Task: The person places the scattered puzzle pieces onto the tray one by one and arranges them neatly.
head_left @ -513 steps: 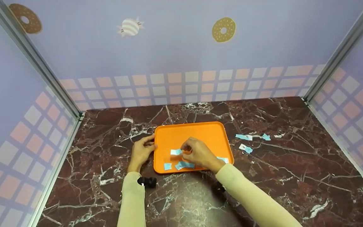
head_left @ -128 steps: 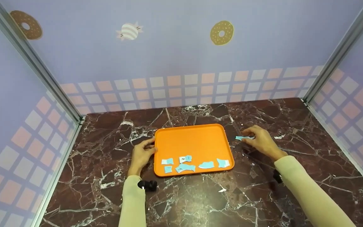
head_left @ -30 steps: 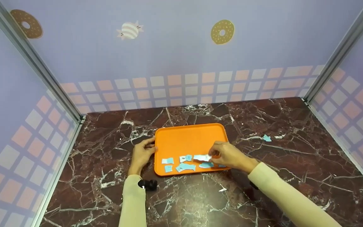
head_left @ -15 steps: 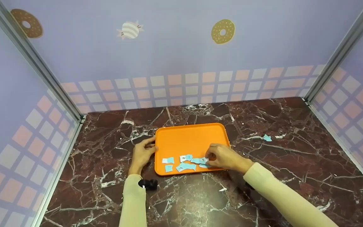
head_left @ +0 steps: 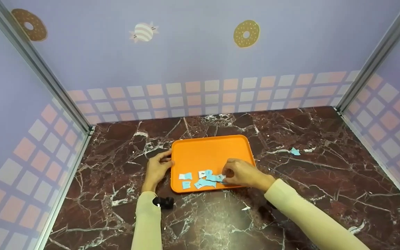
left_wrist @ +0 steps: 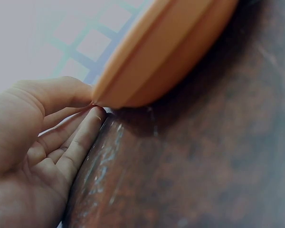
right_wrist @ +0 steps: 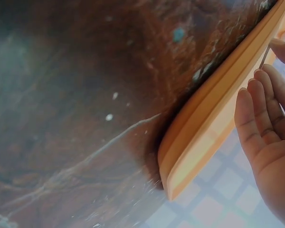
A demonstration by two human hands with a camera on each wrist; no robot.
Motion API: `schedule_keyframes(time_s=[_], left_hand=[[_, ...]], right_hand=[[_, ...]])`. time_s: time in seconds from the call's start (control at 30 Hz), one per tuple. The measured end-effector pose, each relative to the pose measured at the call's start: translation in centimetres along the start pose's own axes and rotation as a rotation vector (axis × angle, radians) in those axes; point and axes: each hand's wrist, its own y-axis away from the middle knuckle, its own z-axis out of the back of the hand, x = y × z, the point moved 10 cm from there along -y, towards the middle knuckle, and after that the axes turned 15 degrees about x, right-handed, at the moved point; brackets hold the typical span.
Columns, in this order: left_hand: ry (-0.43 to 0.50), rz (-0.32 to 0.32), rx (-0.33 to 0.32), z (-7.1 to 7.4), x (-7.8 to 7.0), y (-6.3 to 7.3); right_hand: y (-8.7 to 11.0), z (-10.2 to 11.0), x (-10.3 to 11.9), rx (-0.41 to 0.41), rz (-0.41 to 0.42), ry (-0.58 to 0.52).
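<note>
An orange tray (head_left: 214, 147) lies on the marble table, several torn pieces of light-blue and white paper along its near side. My left hand (head_left: 157, 171) holds the tray's left edge; in the left wrist view the thumb and a finger (left_wrist: 80, 145) meet at the rim. Over the tray's near right part, my right hand (head_left: 243, 173) pinches a torn paper piece (head_left: 213, 178) between thumb and fingertips. That piece overlaps the ones beside it. In the right wrist view the paper shows only as a thin edge. The right hand hides the tray's near right corner.
A small blue paper scrap (head_left: 295, 151) lies on the table right of the tray. A tiny white bit (head_left: 246, 208) lies in front of it. Patterned walls (head_left: 200, 52) enclose the back and both sides.
Over the last second my right hand has moved left with the pinched paper piece, down against the other pieces. Earlier it picked this piece from the table at right. The left hand stays put.
</note>
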Motion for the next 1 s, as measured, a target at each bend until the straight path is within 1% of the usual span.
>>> schedule_keyframes(time_s=[0.13, 0.33, 0.47, 0.57, 0.8, 1.0], left_hand=[[-0.004, -0.013, -0.004, 0.0, 0.0, 0.1], [0.008, -0.001, 0.005, 0.0, 0.1, 0.1], [0.016, -0.004, 0.008, 0.0, 0.1, 0.1], [0.018, -0.013, 0.006, 0.0, 0.0, 0.1], [0.021, 0.010, 0.003, 0.0, 0.1, 0.1], [0.023, 0.006, 0.007, 0.0, 0.0, 0.1]], right_hand=[[-0.3, -0.1, 0.2, 0.009, -0.008, -0.002], [-0.6, -0.1, 0.1, 0.016, -0.018, -0.011], [-0.8, -0.1, 0.2, 0.022, -0.014, -0.013], [-0.9, -0.2, 0.2, 0.036, -0.021, -0.036], [-1.2, -0.3, 0.2, 0.049, -0.037, -0.062], [-1.2, -0.1, 0.2, 0.039, -0.030, -0.064]])
